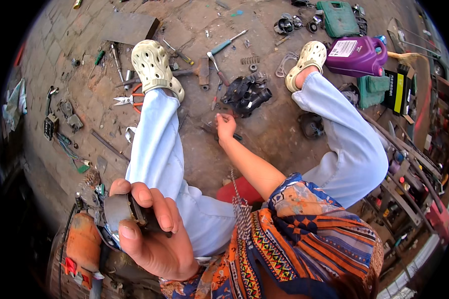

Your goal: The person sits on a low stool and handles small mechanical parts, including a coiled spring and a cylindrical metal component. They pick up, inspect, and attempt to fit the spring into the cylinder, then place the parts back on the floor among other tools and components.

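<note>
Raised close to the view at lower left, my left hand grips a round dark metal part between thumb and fingers. My right hand reaches low over the ground between my legs, its fingers curled in. A dark slim tool shows beside and behind that hand; whether the fingers hold it is hidden. Just beyond lies a black moulded part with a pipe stub. Near it are a hammer, a blue-handled screwdriver and a coil spring.
Orange-handled pliers lie by my left shoe. A purple jug and green tool cases stand beyond my right foot. An orange cylinder is at lower left. A metal rack with bottles runs along the right.
</note>
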Available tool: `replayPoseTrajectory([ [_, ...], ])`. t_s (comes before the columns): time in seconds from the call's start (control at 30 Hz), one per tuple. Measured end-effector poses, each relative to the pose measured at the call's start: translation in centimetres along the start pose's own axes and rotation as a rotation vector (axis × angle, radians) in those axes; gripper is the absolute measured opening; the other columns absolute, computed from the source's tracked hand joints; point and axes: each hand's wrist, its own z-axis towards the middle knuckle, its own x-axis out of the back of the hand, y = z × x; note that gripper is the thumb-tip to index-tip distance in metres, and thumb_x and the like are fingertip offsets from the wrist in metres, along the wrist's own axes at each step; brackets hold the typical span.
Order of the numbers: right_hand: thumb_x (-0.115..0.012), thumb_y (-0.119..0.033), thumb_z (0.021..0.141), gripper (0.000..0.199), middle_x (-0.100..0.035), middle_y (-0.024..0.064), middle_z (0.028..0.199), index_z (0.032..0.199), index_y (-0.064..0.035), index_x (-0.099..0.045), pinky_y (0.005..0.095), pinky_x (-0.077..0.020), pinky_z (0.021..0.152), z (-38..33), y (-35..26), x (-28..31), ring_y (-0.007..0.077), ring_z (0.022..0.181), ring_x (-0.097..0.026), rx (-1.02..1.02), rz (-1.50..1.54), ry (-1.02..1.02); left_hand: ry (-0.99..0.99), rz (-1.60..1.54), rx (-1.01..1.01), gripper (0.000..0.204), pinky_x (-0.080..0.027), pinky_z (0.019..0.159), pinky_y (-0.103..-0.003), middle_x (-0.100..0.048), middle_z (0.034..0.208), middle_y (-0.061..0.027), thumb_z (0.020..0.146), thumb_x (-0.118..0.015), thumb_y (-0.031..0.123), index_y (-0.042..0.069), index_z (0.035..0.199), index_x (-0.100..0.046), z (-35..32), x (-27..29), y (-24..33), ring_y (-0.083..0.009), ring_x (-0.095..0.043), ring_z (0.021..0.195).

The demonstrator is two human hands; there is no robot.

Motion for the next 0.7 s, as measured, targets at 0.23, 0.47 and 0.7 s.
replayPoseTrajectory([
  [0.23,-0.069,-0.022,0.084,0.025,-0.062,0.0051,0.069,0.08,0.0007,-0.062,0.0255,-0.0466,0.043,2.8,-3.7,-4.0,0.0127,0.052,-0.057,-0.355,0.156,0.182,-0.074,-0.026,0.053,0.053,-0.041,0.053,-0.023,-0.057,0.099,-0.0128,0.083,-0.066,0.016,-0.004,0.124,-0.04,0.1,0.3,-0.1,-0.0131,-0.052,0.066],
  [0.47,-0.07,-0.015,0.078,0.02,-0.062,0.0091,0.071,0.075,0.0016,-0.058,0.027,-0.0508,0.048,2.7,-3.2,-2.4,0.0163,0.057,-0.06,-0.352,0.182,0.144,-0.141,0.015,0.037,0.039,-0.035,0.053,-0.022,-0.05,0.095,-0.0064,0.093,-0.055,0.021,0.002,0.124,-0.038,-0.4,0.0,-0.2,-0.01,-0.038,0.064],
  [0.7,-0.061,-0.012,0.085,0.01,-0.061,0.0025,0.082,0.089,-0.0031,-0.061,0.0233,-0.0517,0.066,-2.8,-9.0,3.3,0.0097,0.071,-0.059,-0.483,0.35,-0.652,-0.141,0.061,0.06,0.038,-0.035,0.052,-0.021,-0.049,0.093,-0.0051,0.094,-0.055,0.022,0.004,0.123,-0.04,-0.1,0.1,-0.7,-0.009,-0.038,0.064],
])
